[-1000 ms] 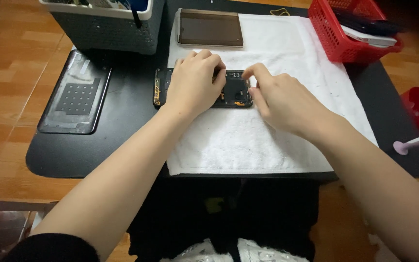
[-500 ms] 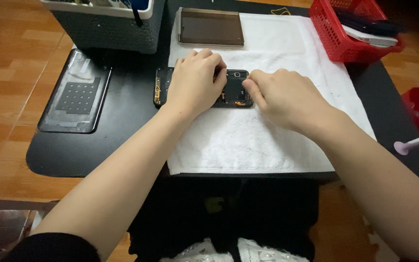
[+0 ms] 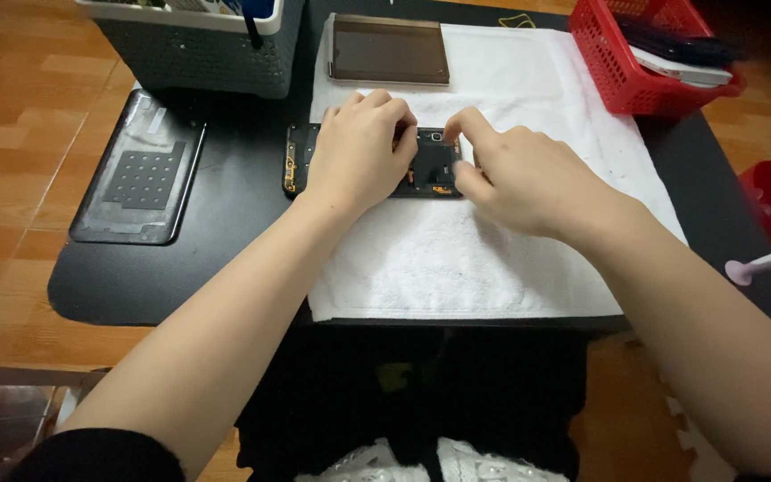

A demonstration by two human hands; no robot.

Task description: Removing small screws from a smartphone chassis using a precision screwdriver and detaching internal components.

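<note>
Head view: both hands (image 3: 363, 147) pressing the opened phone (image 3: 430, 162).

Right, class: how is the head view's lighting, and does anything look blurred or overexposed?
Head view: soft, even light; the white towel is bright but keeps its texture; both hands on the opened phone are sharp; the lower edge falls dark.

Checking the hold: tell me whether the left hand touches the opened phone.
Touching. The head view shows the left hand lying flat on the opened phone, covering its middle.
</note>
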